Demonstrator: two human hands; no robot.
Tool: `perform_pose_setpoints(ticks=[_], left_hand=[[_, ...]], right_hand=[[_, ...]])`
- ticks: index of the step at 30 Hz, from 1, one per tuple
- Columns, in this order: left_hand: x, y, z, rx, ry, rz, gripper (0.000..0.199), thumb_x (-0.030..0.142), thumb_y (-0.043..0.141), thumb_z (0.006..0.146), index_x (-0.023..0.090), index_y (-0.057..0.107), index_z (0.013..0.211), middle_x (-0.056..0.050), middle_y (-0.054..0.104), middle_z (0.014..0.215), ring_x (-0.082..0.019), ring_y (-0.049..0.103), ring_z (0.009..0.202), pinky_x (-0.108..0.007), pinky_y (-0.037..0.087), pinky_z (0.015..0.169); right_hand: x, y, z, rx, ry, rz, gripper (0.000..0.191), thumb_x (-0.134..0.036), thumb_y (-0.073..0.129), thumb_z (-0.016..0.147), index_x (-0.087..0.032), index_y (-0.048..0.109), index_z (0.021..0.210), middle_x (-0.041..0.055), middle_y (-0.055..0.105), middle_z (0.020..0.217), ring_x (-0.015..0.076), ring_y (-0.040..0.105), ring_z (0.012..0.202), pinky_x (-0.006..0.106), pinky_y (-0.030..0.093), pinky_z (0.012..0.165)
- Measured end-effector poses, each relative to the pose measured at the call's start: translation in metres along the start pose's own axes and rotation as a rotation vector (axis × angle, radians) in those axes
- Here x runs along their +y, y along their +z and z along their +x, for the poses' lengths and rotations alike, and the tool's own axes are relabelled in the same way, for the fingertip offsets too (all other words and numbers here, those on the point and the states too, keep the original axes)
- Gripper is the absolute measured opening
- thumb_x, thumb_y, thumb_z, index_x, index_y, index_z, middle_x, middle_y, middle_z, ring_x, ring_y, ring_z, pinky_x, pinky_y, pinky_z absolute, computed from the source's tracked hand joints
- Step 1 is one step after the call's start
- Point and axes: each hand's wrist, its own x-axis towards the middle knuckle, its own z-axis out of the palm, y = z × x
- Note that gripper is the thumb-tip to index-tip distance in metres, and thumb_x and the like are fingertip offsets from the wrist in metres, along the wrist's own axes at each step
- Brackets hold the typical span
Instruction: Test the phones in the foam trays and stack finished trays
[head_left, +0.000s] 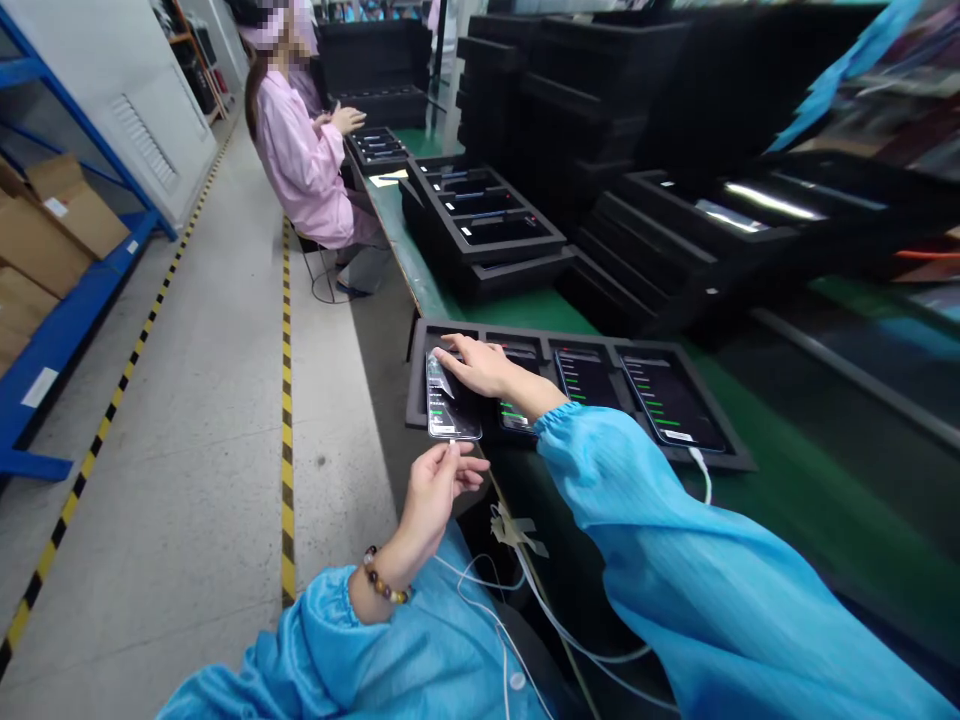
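Note:
In a black foam tray (724, 425) lie several smartphones in a row, their dark screens showing lines of text and green bars. The leftmost smartphone (450, 405) has its lower end tilted out over the tray's near edge. My left hand (439, 490) pinches a white cable plug (452, 443) at that phone's bottom edge; how far in it sits cannot be seen. Across the top of the same phone lies my right hand (480, 367), fingers stretched out and a fingertip on the glass. Another white cable (701, 470) runs into the rightmost smartphone (667, 400).
White cables (540, 600) hang over the bench edge, gathered with tape (517, 530). Stacked black trays (487, 245) with phones stand further along the green bench (559, 310). A person in pink (300, 150) sits at the far end. Boxes (64, 215) fill a blue rack at left.

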Motion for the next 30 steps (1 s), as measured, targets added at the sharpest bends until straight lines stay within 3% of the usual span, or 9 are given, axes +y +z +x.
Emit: perform_pose_setpoints(ticks=[6, 11, 15, 18, 23, 26, 28, 30], left_hand=[[-0.002, 0.007, -0.002, 0.039, 0.008, -0.021, 0.059, 0.061, 0.096, 0.075, 0.011, 0.077, 0.098, -0.017, 0.083, 0.093, -0.016, 0.07, 0.073, -0.03, 0.056, 0.074], [-0.001, 0.012, -0.006, 0.14, 0.032, -0.084, 0.051, 0.054, 0.097, 0.079, 0.017, 0.064, 0.091, -0.009, 0.082, 0.085, -0.015, 0.068, 0.071, -0.03, 0.055, 0.077], [0.003, 0.014, -0.003, 0.165, -0.024, -0.1, 0.041, 0.042, 0.094, 0.086, 0.017, 0.061, 0.087, -0.007, 0.079, 0.081, -0.012, 0.064, 0.068, -0.028, 0.053, 0.075], [0.006, 0.014, -0.001, 0.166, -0.012, -0.082, 0.043, 0.043, 0.095, 0.084, 0.018, 0.061, 0.086, -0.006, 0.078, 0.077, -0.011, 0.063, 0.067, -0.026, 0.05, 0.073], [0.009, 0.009, -0.004, 0.098, 0.003, -0.042, 0.061, 0.057, 0.103, 0.066, 0.016, 0.062, 0.087, -0.01, 0.081, 0.083, -0.012, 0.064, 0.068, -0.027, 0.05, 0.073], [0.011, 0.006, -0.009, 0.053, -0.035, -0.004, 0.066, 0.061, 0.103, 0.064, 0.015, 0.064, 0.093, -0.011, 0.081, 0.084, -0.013, 0.065, 0.067, -0.028, 0.05, 0.072], [0.013, 0.006, -0.012, 0.042, -0.048, 0.017, 0.068, 0.061, 0.102, 0.064, 0.014, 0.066, 0.097, -0.011, 0.081, 0.084, -0.014, 0.066, 0.067, -0.028, 0.05, 0.07], [0.014, 0.005, -0.013, 0.048, -0.049, 0.033, 0.067, 0.061, 0.102, 0.064, 0.014, 0.067, 0.098, -0.01, 0.081, 0.082, -0.015, 0.066, 0.067, -0.028, 0.05, 0.07]], right_hand=[[0.004, -0.006, -0.005, -0.027, 0.017, -0.035, 0.057, -0.062, 0.047, 0.111, -0.026, 0.055, 0.155, 0.0152, 0.066, 0.155, 0.0387, 0.057, 0.147, 0.061, 0.035, 0.123], [0.005, -0.01, -0.01, -0.04, -0.008, -0.046, 0.055, -0.059, 0.055, 0.108, -0.026, 0.055, 0.151, 0.0167, 0.068, 0.149, 0.0389, 0.059, 0.142, 0.064, 0.038, 0.12], [0.006, -0.015, -0.014, -0.014, -0.035, -0.041, 0.051, -0.058, 0.057, 0.105, -0.026, 0.056, 0.145, 0.0154, 0.068, 0.148, 0.0394, 0.058, 0.141, 0.063, 0.038, 0.118], [0.007, -0.019, -0.016, 0.003, -0.06, -0.037, 0.05, -0.059, 0.06, 0.104, -0.027, 0.057, 0.142, 0.0147, 0.066, 0.149, 0.0394, 0.055, 0.142, 0.063, 0.037, 0.118], [0.013, -0.019, -0.016, -0.021, -0.091, -0.031, 0.072, -0.058, 0.081, 0.089, -0.029, 0.053, 0.148, 0.0136, 0.067, 0.147, 0.0393, 0.057, 0.14, 0.062, 0.039, 0.116], [0.017, -0.012, -0.012, -0.044, -0.11, -0.029, 0.089, -0.05, 0.093, 0.079, -0.03, 0.049, 0.154, 0.012, 0.071, 0.143, 0.0386, 0.06, 0.137, 0.06, 0.041, 0.114], [0.021, -0.007, -0.009, -0.046, -0.123, -0.028, 0.082, -0.046, 0.09, 0.084, -0.031, 0.05, 0.154, 0.0112, 0.073, 0.139, 0.0376, 0.063, 0.134, 0.059, 0.043, 0.113], [0.024, -0.003, -0.005, -0.034, -0.134, -0.028, 0.062, -0.042, 0.078, 0.095, -0.03, 0.054, 0.151, 0.0111, 0.074, 0.137, 0.0361, 0.065, 0.132, 0.058, 0.044, 0.112]])
